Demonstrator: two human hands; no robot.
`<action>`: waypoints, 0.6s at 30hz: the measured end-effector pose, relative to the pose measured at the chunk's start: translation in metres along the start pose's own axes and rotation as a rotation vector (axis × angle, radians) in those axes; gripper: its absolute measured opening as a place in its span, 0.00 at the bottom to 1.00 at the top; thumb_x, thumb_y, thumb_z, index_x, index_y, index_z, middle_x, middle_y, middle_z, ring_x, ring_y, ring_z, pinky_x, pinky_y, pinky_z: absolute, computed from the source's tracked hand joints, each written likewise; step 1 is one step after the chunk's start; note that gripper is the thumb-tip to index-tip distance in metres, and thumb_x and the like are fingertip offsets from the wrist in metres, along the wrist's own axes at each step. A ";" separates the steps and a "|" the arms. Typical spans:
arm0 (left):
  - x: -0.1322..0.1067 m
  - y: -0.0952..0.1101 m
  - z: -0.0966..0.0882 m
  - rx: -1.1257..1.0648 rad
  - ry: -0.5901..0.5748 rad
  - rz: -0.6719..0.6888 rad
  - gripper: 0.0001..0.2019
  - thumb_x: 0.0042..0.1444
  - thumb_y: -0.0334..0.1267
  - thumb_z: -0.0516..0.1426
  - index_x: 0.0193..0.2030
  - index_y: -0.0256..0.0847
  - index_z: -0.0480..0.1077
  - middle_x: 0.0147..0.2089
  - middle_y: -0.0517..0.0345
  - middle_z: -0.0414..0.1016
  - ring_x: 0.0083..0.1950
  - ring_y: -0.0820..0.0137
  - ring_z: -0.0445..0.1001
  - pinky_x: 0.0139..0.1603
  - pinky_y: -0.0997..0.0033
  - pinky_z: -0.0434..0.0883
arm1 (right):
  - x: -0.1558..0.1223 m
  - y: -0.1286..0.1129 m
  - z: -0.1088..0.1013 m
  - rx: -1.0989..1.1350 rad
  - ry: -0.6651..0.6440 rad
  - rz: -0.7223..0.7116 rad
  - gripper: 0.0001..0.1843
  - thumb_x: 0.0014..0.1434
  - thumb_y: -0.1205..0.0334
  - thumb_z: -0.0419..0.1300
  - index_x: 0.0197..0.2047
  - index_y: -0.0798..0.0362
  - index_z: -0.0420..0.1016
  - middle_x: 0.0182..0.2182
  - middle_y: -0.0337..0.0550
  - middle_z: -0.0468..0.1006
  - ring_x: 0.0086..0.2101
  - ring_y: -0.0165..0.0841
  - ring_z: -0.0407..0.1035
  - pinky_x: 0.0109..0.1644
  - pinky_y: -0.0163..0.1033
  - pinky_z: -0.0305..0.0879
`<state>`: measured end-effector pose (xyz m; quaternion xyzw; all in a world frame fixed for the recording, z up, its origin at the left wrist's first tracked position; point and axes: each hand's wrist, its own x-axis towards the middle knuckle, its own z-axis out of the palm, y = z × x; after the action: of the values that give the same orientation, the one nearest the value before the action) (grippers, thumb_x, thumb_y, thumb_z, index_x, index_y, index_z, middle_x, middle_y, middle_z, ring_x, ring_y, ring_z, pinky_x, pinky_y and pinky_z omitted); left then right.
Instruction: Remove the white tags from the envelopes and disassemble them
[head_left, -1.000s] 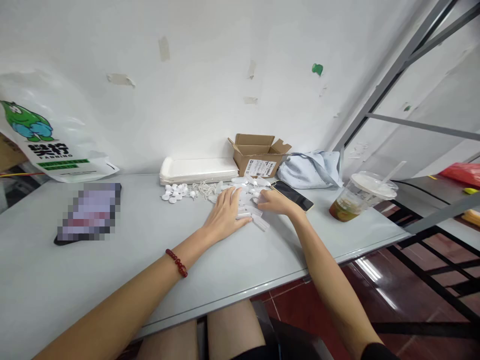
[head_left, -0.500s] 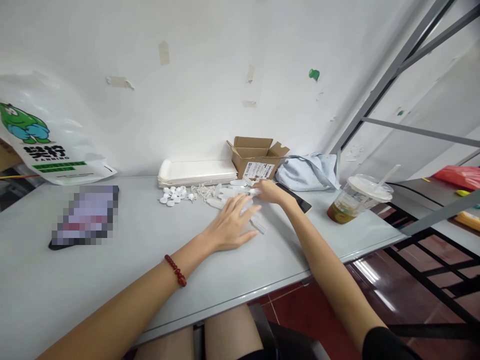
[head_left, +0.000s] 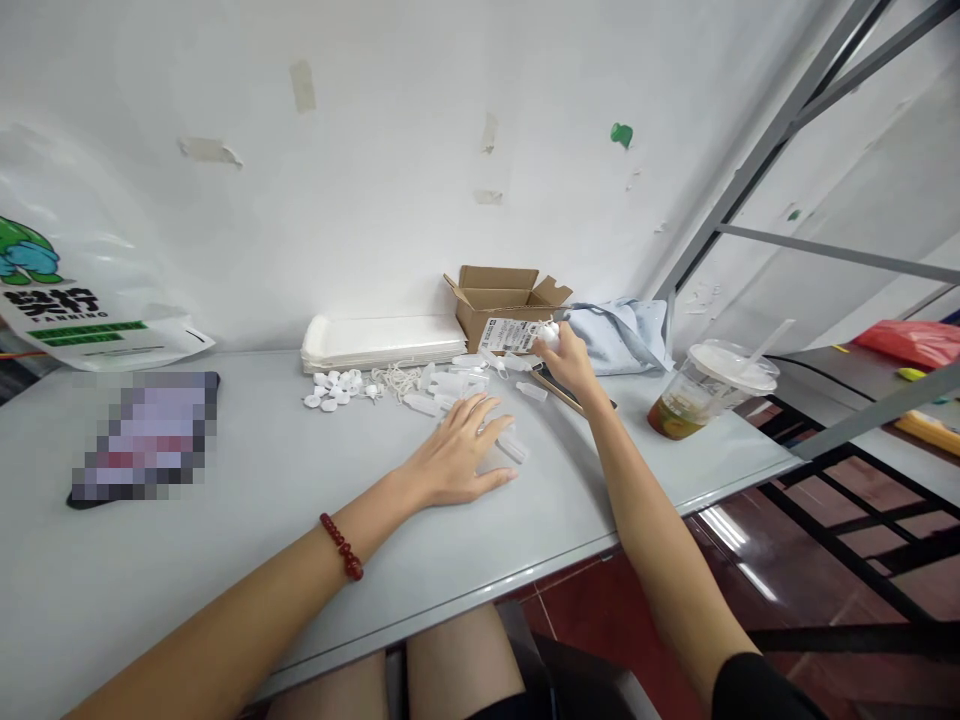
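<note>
My left hand (head_left: 459, 455) lies palm down with its fingers spread, touching the near side of a loose pile of clear plastic tubes (head_left: 453, 384). One tube (head_left: 513, 446) shows by its thumb and forefinger, partly covered. In front of the open cardboard box (head_left: 491, 312), my right hand (head_left: 571, 362) is raised and closed on a small white plastic piece with string (head_left: 549, 330); its exact kind is unclear. A single tube (head_left: 531, 391) rests below that hand. To the left of the pile are tangled white strings (head_left: 401, 379) and several small white caps (head_left: 330, 388).
A stack of white paper sleeves (head_left: 386, 340) stands against the wall beside the box. A phone (head_left: 592, 400) and light blue cloth bag (head_left: 619, 335) lie by my right hand. Farther right is a drink cup (head_left: 697, 395). A pixelated phone (head_left: 146, 440) and white bag (head_left: 97, 270) occupy the left.
My right hand has lifted from the tube pile and moved right and up towards the box with the white piece. My left hand stays nearly in place. The view has shifted slightly.
</note>
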<state>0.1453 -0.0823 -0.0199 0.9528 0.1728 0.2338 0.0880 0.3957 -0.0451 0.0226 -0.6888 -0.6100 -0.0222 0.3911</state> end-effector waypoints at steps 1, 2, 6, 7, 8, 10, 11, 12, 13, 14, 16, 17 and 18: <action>0.000 0.000 0.000 -0.005 0.000 -0.005 0.31 0.56 0.53 0.53 0.62 0.36 0.59 0.66 0.40 0.54 0.68 0.49 0.45 0.65 0.44 0.52 | 0.000 0.000 0.001 -0.034 0.005 0.013 0.10 0.55 0.58 0.52 0.39 0.53 0.62 0.33 0.45 0.73 0.33 0.37 0.65 0.37 0.40 0.60; 0.000 0.000 0.000 -0.009 -0.003 -0.010 0.31 0.56 0.53 0.53 0.62 0.36 0.59 0.66 0.39 0.54 0.68 0.49 0.45 0.65 0.45 0.52 | 0.001 0.000 0.002 -0.079 0.005 0.022 0.09 0.54 0.59 0.53 0.39 0.53 0.63 0.33 0.45 0.73 0.33 0.37 0.65 0.37 0.39 0.59; 0.000 0.001 -0.001 -0.031 -0.003 -0.027 0.32 0.56 0.54 0.52 0.62 0.36 0.57 0.66 0.39 0.54 0.68 0.50 0.46 0.65 0.45 0.52 | 0.012 -0.005 0.010 -0.301 -0.119 0.030 0.11 0.50 0.63 0.56 0.39 0.55 0.67 0.35 0.49 0.75 0.34 0.39 0.68 0.35 0.38 0.59; 0.000 0.001 -0.001 -0.038 0.000 -0.030 0.32 0.56 0.54 0.52 0.62 0.36 0.57 0.66 0.40 0.54 0.68 0.50 0.47 0.65 0.45 0.52 | 0.017 -0.007 0.013 -0.361 -0.182 0.023 0.12 0.49 0.64 0.57 0.39 0.56 0.68 0.36 0.51 0.76 0.36 0.40 0.69 0.36 0.37 0.59; 0.001 0.001 -0.001 -0.043 0.002 -0.033 0.32 0.56 0.54 0.52 0.62 0.36 0.57 0.66 0.40 0.54 0.68 0.50 0.47 0.65 0.45 0.52 | 0.022 -0.009 0.015 -0.415 -0.251 0.019 0.14 0.49 0.64 0.58 0.40 0.57 0.69 0.38 0.52 0.76 0.38 0.40 0.69 0.36 0.37 0.59; 0.001 0.001 -0.001 -0.044 -0.004 -0.039 0.33 0.56 0.55 0.52 0.62 0.36 0.57 0.66 0.39 0.54 0.68 0.50 0.47 0.66 0.46 0.52 | 0.032 -0.012 0.021 -0.487 -0.383 0.028 0.17 0.46 0.63 0.61 0.41 0.57 0.70 0.40 0.53 0.76 0.41 0.41 0.70 0.38 0.36 0.61; 0.001 0.001 -0.001 -0.043 -0.008 -0.042 0.33 0.56 0.55 0.52 0.62 0.35 0.57 0.66 0.39 0.54 0.68 0.50 0.47 0.66 0.46 0.52 | 0.037 -0.014 0.025 -0.505 -0.439 0.042 0.18 0.44 0.63 0.63 0.41 0.57 0.72 0.40 0.52 0.77 0.41 0.40 0.70 0.38 0.35 0.61; 0.001 0.001 -0.002 -0.042 -0.011 -0.046 0.33 0.56 0.55 0.52 0.62 0.35 0.57 0.66 0.39 0.54 0.68 0.50 0.47 0.66 0.46 0.52 | 0.041 -0.016 0.028 -0.511 -0.484 0.056 0.19 0.42 0.62 0.65 0.40 0.56 0.73 0.39 0.50 0.77 0.40 0.40 0.71 0.38 0.35 0.62; 0.001 0.001 -0.002 -0.043 -0.011 -0.050 0.33 0.56 0.55 0.52 0.62 0.35 0.57 0.65 0.39 0.54 0.68 0.50 0.47 0.65 0.46 0.53 | 0.044 -0.017 0.031 -0.511 -0.512 0.066 0.20 0.39 0.63 0.67 0.39 0.56 0.73 0.38 0.49 0.78 0.40 0.39 0.71 0.37 0.34 0.62; 0.001 0.001 -0.002 -0.044 -0.008 -0.052 0.33 0.56 0.56 0.52 0.62 0.36 0.57 0.65 0.40 0.55 0.68 0.50 0.48 0.65 0.46 0.53 | 0.045 -0.018 0.033 -0.509 -0.524 0.072 0.21 0.37 0.63 0.67 0.38 0.55 0.74 0.38 0.48 0.78 0.39 0.39 0.71 0.37 0.34 0.63; 0.001 0.001 -0.002 -0.050 0.006 -0.048 0.33 0.55 0.55 0.52 0.62 0.36 0.57 0.65 0.40 0.55 0.67 0.51 0.49 0.65 0.46 0.54 | 0.044 -0.020 0.033 -0.505 -0.525 0.067 0.21 0.37 0.65 0.67 0.39 0.55 0.74 0.38 0.48 0.78 0.39 0.40 0.71 0.37 0.35 0.63; 0.000 0.001 -0.002 -0.054 0.015 -0.042 0.33 0.56 0.55 0.52 0.62 0.36 0.57 0.65 0.39 0.56 0.67 0.51 0.49 0.65 0.46 0.54 | 0.043 -0.021 0.031 -0.500 -0.514 0.057 0.21 0.38 0.65 0.66 0.40 0.55 0.74 0.39 0.49 0.78 0.40 0.40 0.71 0.37 0.35 0.63; 0.000 0.001 -0.002 -0.061 0.027 -0.035 0.33 0.56 0.55 0.52 0.62 0.35 0.58 0.64 0.38 0.56 0.67 0.51 0.49 0.65 0.46 0.54 | 0.040 -0.021 0.027 -0.497 -0.499 0.043 0.20 0.39 0.66 0.64 0.40 0.55 0.74 0.39 0.49 0.78 0.40 0.40 0.71 0.37 0.35 0.63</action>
<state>0.1447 -0.0833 -0.0180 0.9432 0.1834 0.2502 0.1189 0.3756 0.0025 0.0348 -0.7600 -0.6479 0.0071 0.0508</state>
